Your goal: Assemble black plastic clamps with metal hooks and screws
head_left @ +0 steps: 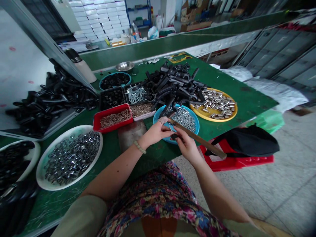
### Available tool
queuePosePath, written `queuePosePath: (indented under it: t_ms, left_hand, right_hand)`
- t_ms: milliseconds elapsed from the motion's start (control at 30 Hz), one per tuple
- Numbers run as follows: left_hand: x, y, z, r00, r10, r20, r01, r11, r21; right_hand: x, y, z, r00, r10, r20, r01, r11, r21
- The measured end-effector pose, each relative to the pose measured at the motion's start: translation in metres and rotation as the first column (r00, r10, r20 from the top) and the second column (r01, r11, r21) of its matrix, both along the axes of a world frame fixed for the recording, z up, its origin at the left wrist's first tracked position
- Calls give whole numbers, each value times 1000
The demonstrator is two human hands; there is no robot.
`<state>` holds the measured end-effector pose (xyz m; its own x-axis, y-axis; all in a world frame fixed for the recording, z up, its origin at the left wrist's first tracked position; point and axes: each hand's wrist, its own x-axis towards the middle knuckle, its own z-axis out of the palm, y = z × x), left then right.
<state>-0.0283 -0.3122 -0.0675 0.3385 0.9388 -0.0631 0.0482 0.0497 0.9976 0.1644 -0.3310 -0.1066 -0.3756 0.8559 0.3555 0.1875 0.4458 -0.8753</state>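
A slim, straight wooden handle [208, 145] is held in the right hand [186, 141], slanting over the near edge of the green worktop [249, 105], its lower end beyond that edge. By the thumb and fingers of the same hand a small dark piece [174, 136] is pinched, too small to be made out. The left hand [158, 131] is kept narrow at the handle's upper end, its thumb by the dark piece; whether either is gripped cannot be told.

Under the hands, at the near edge, a round blue plastic dish [197, 124] is filled with small shiny metal pieces. Toward the right edge, silvery metal cylinders [221, 102] are spread in a smooth yellow tray [228, 119]. Behind the blue dish, curved matte-black parts [179, 80] are heaped. Left of the hands, a flat, worn metal block [130, 135] is set close to the near edge, and coppery pins [116, 118] are piled in a rectangular red tray [97, 125]. Farther left, glossy metal rings [76, 158] are held in a round white basin [40, 176]
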Motion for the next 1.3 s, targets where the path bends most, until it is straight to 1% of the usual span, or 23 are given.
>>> queuePosePath:
  t_ms: [67,100,167,233,300,333,433,533,600,633,667,700,733,767,800,867,967,1033,1067,1133,1167,1233,1300]
  left_hand:
    - [-2,2,4,981,37,-192,-17,994,104]
    - [-1,3,5,936,90,-339,-33,985,172]
    - [5,5,5,740,210,-639,-11,954,300]
    - [17,6,1,530,257,-808,63,938,340]
    - [32,8,-4,448,240,-862,107,942,318]
    - [38,9,-7,453,230,-861,107,945,309]
    - [43,13,-10,538,224,-813,70,949,308]
    - [25,13,-7,720,198,-665,6,957,291]
    - [7,7,-3,868,165,-468,-66,973,220]
    - [-3,2,-1,940,156,-303,-119,984,135]
    - [-11,-5,1,979,166,-115,-165,986,23]
    - [-20,-13,3,978,196,67,-189,977,-101]
    - [-27,-21,4,940,242,240,-188,956,-226]
    - [-33,-29,5,886,287,365,-170,932,-320]
    - [-39,-37,6,849,318,423,-157,914,-373]
    - [-52,-51,6,836,351,422,-164,894,-417]
    - [-73,-66,9,921,276,275,-141,894,-426]
    - [-86,-73,14,961,205,185,-117,909,-400]
    - [-91,-77,18,968,197,156,-132,927,-350]
    - [-100,-86,28,965,241,103,-225,964,-144]
    - [-102,-91,33,959,274,69,-275,961,4]
    - [-106,-101,41,937,349,-9,-331,898,289]
    - [-110,-109,45,896,440,-53,-374,814,444]
  right_hand:
    - [2,2,-1,998,-44,-38,43,999,-5]
    - [4,2,-2,993,-84,-81,82,996,-21]
    - [8,2,-3,970,-169,-177,158,985,-76]
    - [10,1,-4,950,-211,-228,189,975,-117]
    - [10,-1,-4,952,-202,-228,173,975,-140]
    - [9,-2,-4,957,-187,-221,157,977,-147]
    - [6,-5,-1,961,-156,-229,120,979,-163]
    - [2,-10,6,954,-124,-272,67,975,-210]
    - [-2,-15,12,951,-80,-298,1,967,-254]
    - [-5,-17,14,950,-50,-308,-38,961,-273]
    - [-8,-18,17,949,-13,-314,-82,954,-289]
    - [-13,-20,19,949,28,-313,-127,945,-301]
    - [-18,-21,21,950,71,-304,-169,935,-311]
    - [-22,-21,23,951,113,-288,-205,926,-317]
    - [-27,-21,26,953,152,-263,-234,919,-317]
    - [-35,-21,32,954,242,-179,-287,911,-297]
    - [-46,-21,41,912,410,13,-394,884,-250]
    - [-56,-21,43,877,479,33,-453,848,-274]
    - [-63,-22,43,876,480,-48,-469,825,-316]
    - [-80,-25,41,856,382,-349,-510,739,-441]
    - [-90,-27,39,814,290,-503,-548,670,-500]
    - [-108,-30,39,713,118,-692,-635,526,-565]
    - [-122,-33,40,670,69,-739,-683,447,-577]
